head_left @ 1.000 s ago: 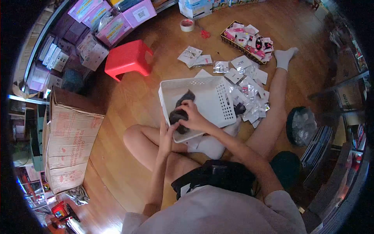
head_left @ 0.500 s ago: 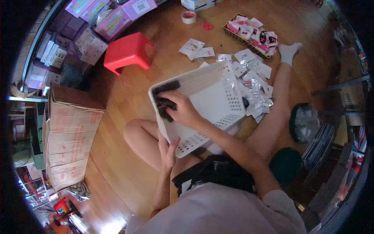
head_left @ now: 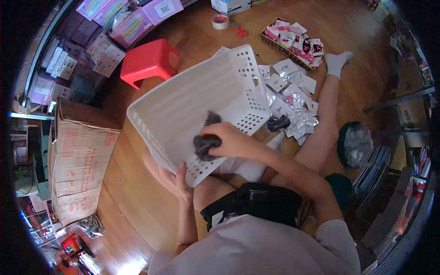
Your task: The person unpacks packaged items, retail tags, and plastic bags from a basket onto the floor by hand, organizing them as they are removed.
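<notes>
A white plastic basket with round holes in its side is tilted over my lap, its open top facing me. My left hand grips the basket's near lower edge, the thumb inside and the fingers hidden behind the wall. Inside the basket, my right hand is closed on a crumpled dark grey cloth. The cloth lies against the inner wall close to the perforated side.
Several small clear packets with white cards lie on the floor beyond the basket, by a dark bundle. A wicker basket holds pink items. Around stand a red stool, a cardboard box, tape and red scissors.
My right hand has moved the cloth from the basket's far left end down toward the perforated side. The basket has shifted left and turned its inside more toward me.
</notes>
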`<state>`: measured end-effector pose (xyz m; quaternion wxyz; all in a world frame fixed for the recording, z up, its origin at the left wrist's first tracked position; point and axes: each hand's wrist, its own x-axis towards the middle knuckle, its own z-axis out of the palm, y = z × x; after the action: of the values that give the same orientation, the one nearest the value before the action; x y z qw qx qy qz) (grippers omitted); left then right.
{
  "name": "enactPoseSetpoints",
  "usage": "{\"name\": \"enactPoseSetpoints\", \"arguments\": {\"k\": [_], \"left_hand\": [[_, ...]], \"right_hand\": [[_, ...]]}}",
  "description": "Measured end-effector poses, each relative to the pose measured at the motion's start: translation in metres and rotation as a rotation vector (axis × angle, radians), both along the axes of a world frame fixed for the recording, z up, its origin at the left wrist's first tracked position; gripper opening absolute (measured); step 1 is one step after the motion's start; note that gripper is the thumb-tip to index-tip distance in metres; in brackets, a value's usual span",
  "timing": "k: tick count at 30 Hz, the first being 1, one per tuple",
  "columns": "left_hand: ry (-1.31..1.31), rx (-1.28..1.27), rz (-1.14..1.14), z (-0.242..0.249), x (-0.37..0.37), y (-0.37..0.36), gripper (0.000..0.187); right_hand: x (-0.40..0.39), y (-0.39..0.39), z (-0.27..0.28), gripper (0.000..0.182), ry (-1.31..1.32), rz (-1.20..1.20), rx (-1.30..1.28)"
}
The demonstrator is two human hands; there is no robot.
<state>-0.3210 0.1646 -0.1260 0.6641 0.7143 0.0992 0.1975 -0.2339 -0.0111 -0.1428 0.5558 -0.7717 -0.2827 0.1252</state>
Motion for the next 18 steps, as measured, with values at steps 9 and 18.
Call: {"name": "enactPoseSetpoints", "arguments": {"k": [9,18], "left_hand": [[-0.007,0.132,0.021,-0.005,-0.014,0.024,0.081],[0.004,0.308,-0.030,0.024,-0.001,-0.023,0.089]], "right_hand": [[0.004,-0.054,-0.040,0.046,-0.222,-0.240,-0.539],[-0.039,0.043,0.011,0.045,0.047,-0.023,0.159]]}}
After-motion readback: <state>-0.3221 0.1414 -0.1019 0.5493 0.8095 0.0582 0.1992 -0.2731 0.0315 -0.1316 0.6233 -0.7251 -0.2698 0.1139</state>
